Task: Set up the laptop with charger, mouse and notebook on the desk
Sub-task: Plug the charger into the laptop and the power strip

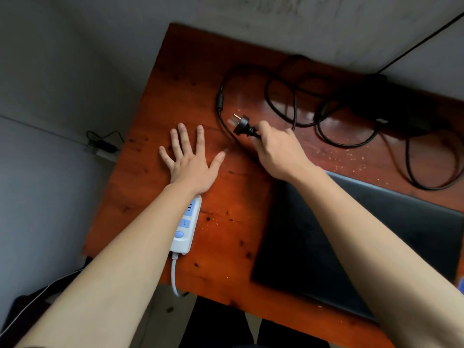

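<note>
Head view: your right hand pinches the charger plug above the table. Your left hand lies flat, fingers spread, over the power strip by the left edge. Laptop sits closed at the near right.

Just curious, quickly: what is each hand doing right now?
Left hand: open, flat on the desk.
Right hand: closed, holding the charger plug.

Surface: you look down on reddish-brown wood with dark knots, pale crumbs scattered at centre and right of the frame.
Wall: grey and blotchy, it crosses the top of your view.
Floor: grey, down the left side.
Floor clutter: a small dark adapter with its cord, at left.
Light: soft, with glare on the wood at upper centre.
</note>
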A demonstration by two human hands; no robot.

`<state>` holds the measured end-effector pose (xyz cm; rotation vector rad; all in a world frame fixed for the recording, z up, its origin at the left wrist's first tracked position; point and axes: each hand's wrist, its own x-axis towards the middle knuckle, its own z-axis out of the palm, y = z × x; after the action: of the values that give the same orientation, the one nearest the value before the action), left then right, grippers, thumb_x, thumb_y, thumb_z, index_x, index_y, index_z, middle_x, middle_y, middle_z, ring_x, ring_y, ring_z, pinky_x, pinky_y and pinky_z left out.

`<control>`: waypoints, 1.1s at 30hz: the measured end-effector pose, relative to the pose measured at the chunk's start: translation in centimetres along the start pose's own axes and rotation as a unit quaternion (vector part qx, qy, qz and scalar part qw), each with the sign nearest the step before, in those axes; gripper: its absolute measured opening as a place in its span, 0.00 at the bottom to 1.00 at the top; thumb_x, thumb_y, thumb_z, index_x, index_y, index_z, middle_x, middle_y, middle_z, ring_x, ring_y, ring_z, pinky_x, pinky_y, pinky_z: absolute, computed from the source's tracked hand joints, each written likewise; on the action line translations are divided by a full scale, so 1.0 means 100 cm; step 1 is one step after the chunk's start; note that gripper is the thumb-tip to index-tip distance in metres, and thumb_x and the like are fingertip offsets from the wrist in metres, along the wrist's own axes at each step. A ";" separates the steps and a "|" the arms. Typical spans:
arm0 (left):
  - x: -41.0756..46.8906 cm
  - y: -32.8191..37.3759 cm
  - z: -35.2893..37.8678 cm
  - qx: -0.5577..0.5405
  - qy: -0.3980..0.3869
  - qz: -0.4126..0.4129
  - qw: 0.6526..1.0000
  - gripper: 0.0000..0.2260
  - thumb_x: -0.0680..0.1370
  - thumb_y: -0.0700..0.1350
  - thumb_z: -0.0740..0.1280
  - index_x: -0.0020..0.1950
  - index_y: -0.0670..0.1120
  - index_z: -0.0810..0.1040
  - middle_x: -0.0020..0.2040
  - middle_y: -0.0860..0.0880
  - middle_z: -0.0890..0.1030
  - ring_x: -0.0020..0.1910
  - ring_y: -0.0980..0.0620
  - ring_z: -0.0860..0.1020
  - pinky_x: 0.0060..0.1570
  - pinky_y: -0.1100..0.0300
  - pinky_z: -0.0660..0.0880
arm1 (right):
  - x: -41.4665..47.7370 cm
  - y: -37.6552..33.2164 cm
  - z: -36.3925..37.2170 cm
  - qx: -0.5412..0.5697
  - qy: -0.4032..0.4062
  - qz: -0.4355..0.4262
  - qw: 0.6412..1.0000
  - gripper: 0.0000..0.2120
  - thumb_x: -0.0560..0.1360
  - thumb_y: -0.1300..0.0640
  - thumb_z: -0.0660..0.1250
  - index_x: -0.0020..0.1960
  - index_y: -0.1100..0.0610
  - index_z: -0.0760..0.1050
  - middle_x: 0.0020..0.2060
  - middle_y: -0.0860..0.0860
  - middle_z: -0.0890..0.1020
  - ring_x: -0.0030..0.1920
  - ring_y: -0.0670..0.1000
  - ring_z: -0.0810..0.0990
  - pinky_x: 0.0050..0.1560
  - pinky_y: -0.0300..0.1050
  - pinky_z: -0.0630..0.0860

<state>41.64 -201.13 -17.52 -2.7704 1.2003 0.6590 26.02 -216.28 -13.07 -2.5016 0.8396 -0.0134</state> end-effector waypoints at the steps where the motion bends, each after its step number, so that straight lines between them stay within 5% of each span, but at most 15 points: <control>1: 0.000 0.001 -0.002 -0.002 -0.010 -0.003 1.000 0.39 0.75 0.74 0.42 0.79 0.55 0.34 0.79 0.42 0.33 0.78 0.42 0.32 0.71 0.34 0.35 | -0.013 -0.001 -0.002 0.008 -0.009 -0.003 1.000 0.09 0.84 0.53 0.56 0.59 0.58 0.68 0.43 0.53 0.80 0.46 0.62 0.80 0.51 0.53 0.63; 4: -0.001 0.000 -0.015 -0.008 -0.053 -0.016 0.998 0.40 0.76 0.74 0.47 0.79 0.57 0.35 0.80 0.43 0.32 0.78 0.44 0.32 0.72 0.36 0.35 | -0.049 -0.001 -0.006 0.030 -0.019 -0.010 0.999 0.09 0.84 0.51 0.55 0.61 0.54 0.67 0.39 0.47 0.75 0.39 0.60 0.76 0.48 0.50 0.61; 7: -0.008 0.000 -0.035 -0.054 -0.089 -0.027 0.994 0.35 0.79 0.69 0.51 0.81 0.56 0.47 0.82 0.45 0.41 0.80 0.44 0.40 0.74 0.37 0.43 | -0.079 0.000 -0.008 0.070 -0.035 0.012 0.997 0.11 0.84 0.48 0.55 0.64 0.50 0.65 0.42 0.49 0.81 0.41 0.57 0.73 0.49 0.53 0.69; 10: -0.051 -0.001 -0.040 -0.138 -0.066 -0.070 0.986 0.36 0.78 0.70 0.51 0.80 0.52 0.56 0.82 0.44 0.51 0.80 0.42 0.47 0.74 0.36 0.51 | -0.109 -0.006 -0.012 0.118 -0.051 0.019 0.991 0.11 0.84 0.47 0.56 0.64 0.48 0.66 0.44 0.52 0.84 0.46 0.58 0.78 0.49 0.55 0.76; 15: -0.151 -0.006 -0.001 -0.113 -0.005 -0.206 0.972 0.53 0.68 0.76 0.63 0.81 0.46 0.48 0.81 0.42 0.47 0.79 0.42 0.45 0.74 0.38 0.52 | -0.159 -0.018 -0.011 0.156 -0.078 0.012 0.985 0.11 0.83 0.48 0.57 0.64 0.49 0.68 0.37 0.48 0.82 0.42 0.59 0.81 0.46 0.54 0.76; 17: -0.176 -0.007 0.014 -0.134 0.011 -0.236 0.962 0.44 0.71 0.68 0.69 0.77 0.44 0.57 0.79 0.40 0.55 0.78 0.41 0.51 0.72 0.40 0.59 | -0.176 -0.019 -0.012 0.160 -0.106 0.018 0.981 0.12 0.84 0.47 0.56 0.65 0.49 0.68 0.40 0.51 0.83 0.44 0.60 0.81 0.48 0.54 0.76; 19: -0.191 -0.004 0.017 -0.135 0.033 -0.228 0.964 0.30 0.73 0.59 0.71 0.68 0.46 0.68 0.71 0.42 0.69 0.71 0.40 0.65 0.64 0.46 0.68 | -0.190 -0.019 -0.016 0.168 -0.131 0.028 0.977 0.12 0.84 0.47 0.56 0.65 0.49 0.67 0.44 0.53 0.84 0.46 0.59 0.81 0.50 0.54 0.76; 22: -0.207 0.010 0.000 -0.154 0.060 -0.203 0.965 0.24 0.72 0.56 0.73 0.62 0.50 0.68 0.57 0.45 0.78 0.54 0.42 0.77 0.48 0.52 0.73 | -0.205 -0.017 -0.030 0.201 -0.142 0.033 0.969 0.14 0.83 0.47 0.56 0.66 0.48 0.69 0.42 0.48 0.82 0.45 0.53 0.81 0.49 0.50 0.76; 25: -0.223 0.029 -0.018 -0.146 0.118 -0.167 0.968 0.29 0.70 0.57 0.74 0.64 0.52 0.64 0.53 0.47 0.77 0.48 0.46 0.78 0.44 0.53 0.76 | -0.212 -0.015 -0.047 0.308 -0.136 0.063 0.939 0.12 0.82 0.48 0.58 0.62 0.48 0.74 0.36 0.43 0.78 0.39 0.48 0.78 0.42 0.47 0.74; 29: -0.240 0.050 -0.040 -0.136 0.190 -0.128 0.964 0.31 0.69 0.57 0.76 0.64 0.52 0.63 0.50 0.51 0.73 0.41 0.54 0.74 0.31 0.66 0.63 | -0.209 -0.014 -0.069 0.452 -0.142 0.086 0.876 0.15 0.79 0.49 0.55 0.37 0.54 0.69 0.27 0.47 0.71 0.31 0.47 0.70 0.42 0.49 0.67; 31: -0.245 0.056 -0.052 -0.126 0.217 -0.104 0.962 0.30 0.68 0.57 0.76 0.62 0.52 0.63 0.48 0.52 0.72 0.38 0.55 0.73 0.30 0.68 0.61 | -0.208 -0.014 -0.078 0.481 -0.154 0.083 0.859 0.19 0.80 0.45 0.53 0.37 0.54 0.70 0.28 0.49 0.71 0.31 0.47 0.71 0.44 0.47 0.69; 33: -0.247 0.061 -0.065 -0.110 0.229 -0.080 0.964 0.31 0.68 0.57 0.76 0.62 0.52 0.63 0.48 0.52 0.72 0.39 0.55 0.74 0.30 0.68 0.63 | -0.209 -0.016 -0.087 0.490 -0.158 0.074 0.854 0.24 0.82 0.41 0.51 0.48 0.56 0.79 0.30 0.48 0.73 0.34 0.46 0.73 0.47 0.41 0.71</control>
<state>24.71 -189.81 -0.96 -3.2860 0.9884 0.1431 8.52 -207.25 -1.71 -1.4212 0.6425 0.0176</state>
